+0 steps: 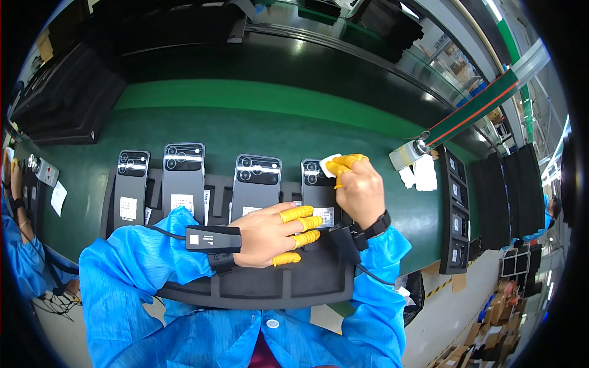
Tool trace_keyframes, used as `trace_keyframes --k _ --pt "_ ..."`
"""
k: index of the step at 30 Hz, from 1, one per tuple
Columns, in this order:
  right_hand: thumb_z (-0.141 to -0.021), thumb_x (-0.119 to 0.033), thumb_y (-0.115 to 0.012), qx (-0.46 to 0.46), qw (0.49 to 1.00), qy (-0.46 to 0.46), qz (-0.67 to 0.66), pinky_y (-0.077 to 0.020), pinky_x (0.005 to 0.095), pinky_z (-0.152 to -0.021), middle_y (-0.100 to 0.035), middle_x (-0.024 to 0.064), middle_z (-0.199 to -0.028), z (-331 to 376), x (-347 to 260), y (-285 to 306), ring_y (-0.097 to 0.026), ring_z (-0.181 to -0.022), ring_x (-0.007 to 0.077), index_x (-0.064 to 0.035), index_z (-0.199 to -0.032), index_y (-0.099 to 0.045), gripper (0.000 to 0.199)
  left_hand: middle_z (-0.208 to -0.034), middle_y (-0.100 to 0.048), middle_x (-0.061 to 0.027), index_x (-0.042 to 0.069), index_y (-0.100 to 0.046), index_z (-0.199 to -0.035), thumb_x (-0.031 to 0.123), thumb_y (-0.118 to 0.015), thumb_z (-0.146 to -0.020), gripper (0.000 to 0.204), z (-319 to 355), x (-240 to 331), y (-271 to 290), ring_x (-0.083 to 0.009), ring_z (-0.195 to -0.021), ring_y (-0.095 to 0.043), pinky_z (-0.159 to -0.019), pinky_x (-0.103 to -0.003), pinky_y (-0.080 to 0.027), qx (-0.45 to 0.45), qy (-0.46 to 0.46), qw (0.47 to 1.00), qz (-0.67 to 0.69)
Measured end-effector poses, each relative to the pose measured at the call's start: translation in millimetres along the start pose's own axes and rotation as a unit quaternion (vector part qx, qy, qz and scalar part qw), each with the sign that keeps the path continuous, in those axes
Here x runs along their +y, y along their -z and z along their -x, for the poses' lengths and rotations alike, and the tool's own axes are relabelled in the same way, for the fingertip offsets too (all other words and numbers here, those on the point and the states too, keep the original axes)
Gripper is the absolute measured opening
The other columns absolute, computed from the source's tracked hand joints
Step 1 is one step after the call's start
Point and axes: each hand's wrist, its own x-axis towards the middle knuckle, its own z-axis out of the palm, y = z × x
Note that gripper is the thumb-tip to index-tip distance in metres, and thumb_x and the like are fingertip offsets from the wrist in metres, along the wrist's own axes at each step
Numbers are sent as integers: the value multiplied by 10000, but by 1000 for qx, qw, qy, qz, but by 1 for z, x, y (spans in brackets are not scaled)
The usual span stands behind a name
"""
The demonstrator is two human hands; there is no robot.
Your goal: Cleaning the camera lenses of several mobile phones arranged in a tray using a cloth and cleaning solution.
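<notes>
A row of several dark grey phones lies back side up on a black foam tray point(251, 286). My right hand point(361, 190), in yellow finger cots, pinches a small white wipe point(328, 165) against the camera area of the rightmost phone point(311, 191). Flat across the lower part of that phone, my left hand point(270, 236) has its fingers stretched and slightly spread, also in yellow cots. To its left are a third phone point(257, 193), a second phone point(184, 183) and the leftmost phone point(130, 187), each bearing a white label.
A dispenser bottle point(407, 155) stands on the green bench point(386, 138) at the right, beside white wipes point(424, 174). Another tray of phones point(454, 211) lies along the right edge. Black trays are stacked point(61, 101) at the far left. A co-worker's arm point(21, 214) shows at the left edge.
</notes>
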Motion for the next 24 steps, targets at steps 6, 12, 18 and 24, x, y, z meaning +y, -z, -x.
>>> trace_keyframes --k 6,12,18,24 --pt "-571 19 -634 -68 996 -60 -10 -520 404 -612 -591 115 -705 9 11 24 -605 -723 298 -17 -650 -653 89 -1375 -480 -148 58 -516 -1312 336 -620 -858 542 3 0 -1 -341 -1304 -426 -1118 -460 -321 -6 16 1000 8" --pt "-601 71 -613 32 998 9 -59 -529 388 -739 -650 129 -940 0 0 -1 -613 -818 309 -11 -857 -692 280 -1341 -505 -155 44 -526 -1296 332 -610 -876 515 2 0 -2 -340 -1292 -444 -1103 -465 -334 6 3 1000 4" --pt "-550 45 -613 -52 994 -14 -94 -529 385 -685 -633 123 -820 2 -6 18 -607 -755 311 -5 -763 -684 230 -1345 -501 -151 47 -519 -1301 342 -608 -875 526 2 0 -2 -341 -1289 -448 -1104 -467 -333 -3 11 1000 -1" --pt "-540 54 -603 -17 991 -7 -132 -519 392 -614 -618 116 -728 7 7 29 -603 -665 311 -5 -693 -675 179 -1335 -509 -141 53 -525 -1294 343 -618 -863 528 3 2 0 -332 -1281 -457 -1108 -463 -331 5 13 1000 -7"
